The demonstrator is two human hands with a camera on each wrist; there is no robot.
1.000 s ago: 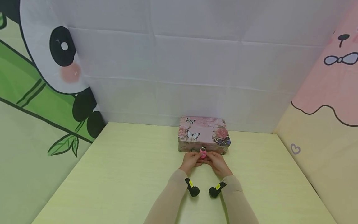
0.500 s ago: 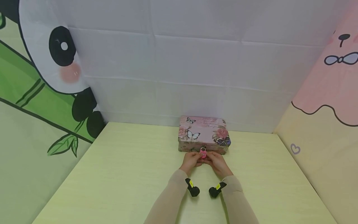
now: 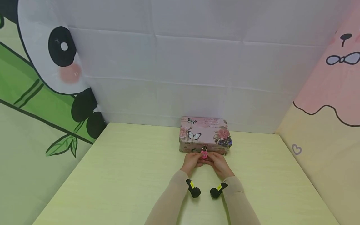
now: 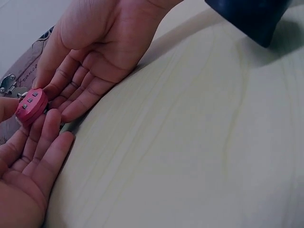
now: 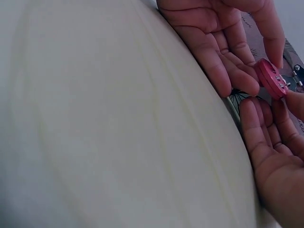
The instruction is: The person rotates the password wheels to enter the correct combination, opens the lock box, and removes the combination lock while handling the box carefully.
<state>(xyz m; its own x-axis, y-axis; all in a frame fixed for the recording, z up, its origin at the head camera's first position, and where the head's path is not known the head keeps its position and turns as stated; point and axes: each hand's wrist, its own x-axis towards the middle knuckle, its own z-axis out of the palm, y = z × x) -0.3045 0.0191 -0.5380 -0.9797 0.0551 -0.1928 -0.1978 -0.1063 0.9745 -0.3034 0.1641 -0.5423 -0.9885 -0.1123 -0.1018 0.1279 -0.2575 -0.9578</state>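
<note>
A small pink combination padlock (image 3: 204, 154) hangs at the metal clasp on the front of a pink box (image 3: 206, 131) printed with butterflies and roses. My left hand (image 3: 192, 162) and right hand (image 3: 219, 164) hold the padlock from either side, thumbs at its edges and fingers curled beneath. In the left wrist view, number dials show on the face of the padlock (image 4: 31, 105), with the right hand (image 4: 102, 40) above and the left hand (image 4: 26, 185) below. From the right wrist, the padlock (image 5: 271, 80) appears edge-on near the clasp (image 5: 297, 78).
The box stands on a pale wooden table (image 3: 135, 168), close to a white cloth backdrop (image 3: 168, 62). Black wrist cameras (image 3: 194, 190) sit on both sleeves. Painted walls (image 3: 323, 140) border the table left and right.
</note>
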